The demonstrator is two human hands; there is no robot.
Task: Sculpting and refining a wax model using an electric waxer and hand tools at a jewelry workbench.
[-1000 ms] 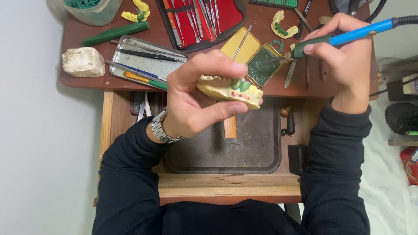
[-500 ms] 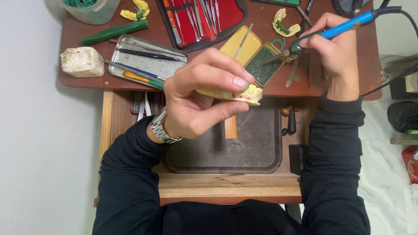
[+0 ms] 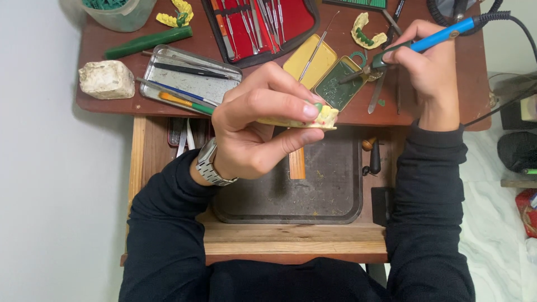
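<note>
My left hand (image 3: 263,120) grips a yellowish dental cast (image 3: 320,118) with green wax on it, held edge-on above the dark tray (image 3: 335,196). Fingers cover most of the cast. My right hand (image 3: 428,70) holds a blue corded wax tool (image 3: 442,34) like a pen. The tool's metal tip rests in the small open green tin (image 3: 341,86) on the desk, to the right of the cast.
A red case of metal instruments (image 3: 263,19) lies at the back. A steel tray of tools (image 3: 187,81), a plaster block (image 3: 106,79), a green wax stick (image 3: 148,42), a container (image 3: 117,11) and another cast (image 3: 366,33) sit on the brown desk (image 3: 112,103).
My left hand has turned the cast edge-on, hiding more of it behind the fingers. The right hand has shifted slightly left and brought the tool's tip down into the green tin.
</note>
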